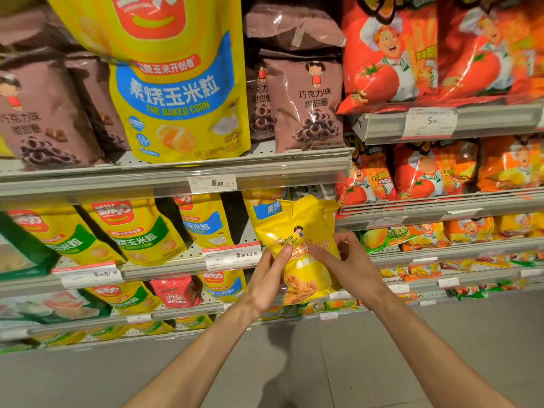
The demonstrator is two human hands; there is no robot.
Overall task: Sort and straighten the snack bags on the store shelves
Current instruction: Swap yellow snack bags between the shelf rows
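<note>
A yellow snack bag [303,237] with an orange label and a picture of fried snacks is held upright in front of the middle shelf. My left hand [269,278] grips its left edge, thumb lying across the front. My right hand [344,260] holds its right side, thumb on the front and fingers curled behind. Behind it stands a yellow baked-corn bag with a blue label [265,210].
A large yellow baked-corn bag [179,83] stands among brown chocolate-ring bags [306,104] on the upper shelf. Red tomato snack bags [412,51] fill the right bay. Green-label corn bags [132,231] line the middle shelf [164,267]. Grey floor lies below.
</note>
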